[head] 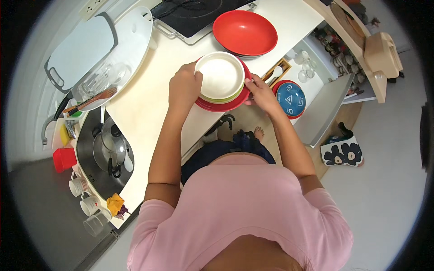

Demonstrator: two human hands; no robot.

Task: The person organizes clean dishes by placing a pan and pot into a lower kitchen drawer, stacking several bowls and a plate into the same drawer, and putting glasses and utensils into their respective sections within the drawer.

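A stack of dishes is between my two hands at the counter's front edge. Topmost is a white plate (222, 76), with a green rim (225, 100) showing beneath it and a wider red plate (217, 107) lower down. My left hand (186, 86) grips the left side, thumb over the white rim. On the right side, my right hand (262, 91) holds the red plate's edge, fingers partly underneath. Just behind the stack stands a large red bowl (245, 32). Whether the stack touches the counter cannot be told.
An open drawer (318, 118) at the right holds a blue patterned plate (290, 99), a wooden cutlery box (281, 69) and glasses (307, 73). At the left are a sink (91, 169) with pots, a white drying tray (135, 44) and several cups. A cooktop (196, 20) lies at the back.
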